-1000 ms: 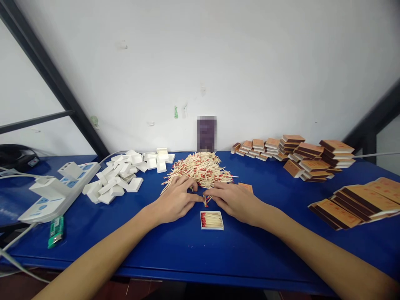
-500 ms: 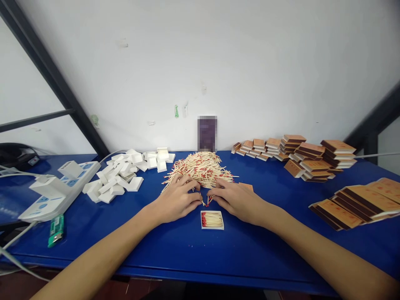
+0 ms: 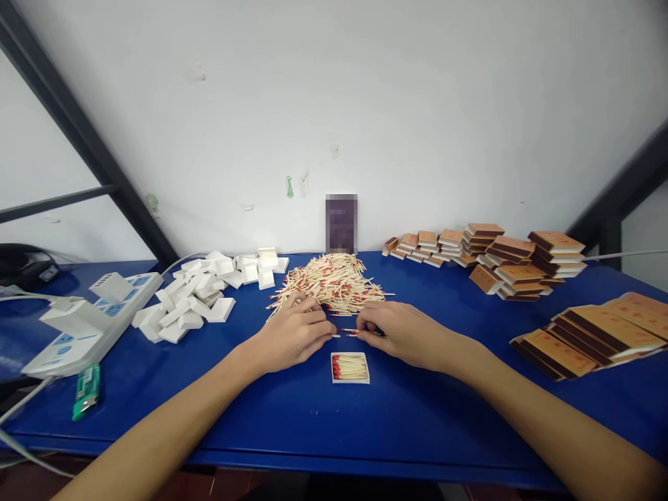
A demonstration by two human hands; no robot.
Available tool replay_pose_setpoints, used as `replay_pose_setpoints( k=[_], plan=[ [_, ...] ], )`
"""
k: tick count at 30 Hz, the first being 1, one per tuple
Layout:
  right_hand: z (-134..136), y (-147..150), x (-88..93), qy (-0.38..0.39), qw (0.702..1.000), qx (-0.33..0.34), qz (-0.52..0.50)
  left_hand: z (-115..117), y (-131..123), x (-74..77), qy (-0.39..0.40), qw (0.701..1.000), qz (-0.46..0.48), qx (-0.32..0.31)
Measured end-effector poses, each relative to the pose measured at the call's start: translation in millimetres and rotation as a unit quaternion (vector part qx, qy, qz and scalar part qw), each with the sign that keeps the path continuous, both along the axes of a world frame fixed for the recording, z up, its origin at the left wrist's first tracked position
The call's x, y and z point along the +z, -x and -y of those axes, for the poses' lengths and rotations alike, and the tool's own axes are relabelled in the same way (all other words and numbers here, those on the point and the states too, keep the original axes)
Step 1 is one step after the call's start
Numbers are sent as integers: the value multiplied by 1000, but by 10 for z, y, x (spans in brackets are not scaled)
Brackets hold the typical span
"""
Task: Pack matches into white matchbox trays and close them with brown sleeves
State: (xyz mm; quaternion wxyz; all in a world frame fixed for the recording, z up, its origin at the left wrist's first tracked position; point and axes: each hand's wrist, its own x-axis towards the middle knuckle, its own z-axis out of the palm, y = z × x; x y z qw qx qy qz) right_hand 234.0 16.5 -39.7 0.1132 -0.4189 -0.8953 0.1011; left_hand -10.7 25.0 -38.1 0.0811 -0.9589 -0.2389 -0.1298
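My left hand [image 3: 298,334] rests at the front of a heap of red-tipped matches [image 3: 334,280], its fingers closed on a match whose pale end pokes out past the fingertips. Across a small gap, my right hand [image 3: 404,335] pinches a few matches [image 3: 351,335], red heads pointing left. Another match lies flat on the table just behind them. Nearer to me sits a small white matchbox tray [image 3: 350,382], filled with matches whose red heads face left. My curled fingers hide part of what each hand grips.
White empty trays [image 3: 198,289] are piled on the left, beside a power strip [image 3: 99,327] and a green packet [image 3: 86,391]. To the right stand stacked matchboxes [image 3: 514,268] and flat brown sleeves [image 3: 600,334]. A pixelated dark object [image 3: 342,224] leans against the wall.
The matches between my fingertips have gone from slanting to lying nearly level. Both hands stay in about the same place, and the whole view has shifted slightly.
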Motion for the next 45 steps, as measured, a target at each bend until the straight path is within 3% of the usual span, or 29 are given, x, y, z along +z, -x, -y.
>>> replay_pose_setpoints(
  k=[22, 45],
  plan=[
    [67, -8, 54, -4, 999, 31, -13, -30, 85, 38, 23, 999, -12, 40],
    [101, 29, 83, 67, 993, 78, -62, -70, 127, 68, 85, 995, 33, 44]
  ],
)
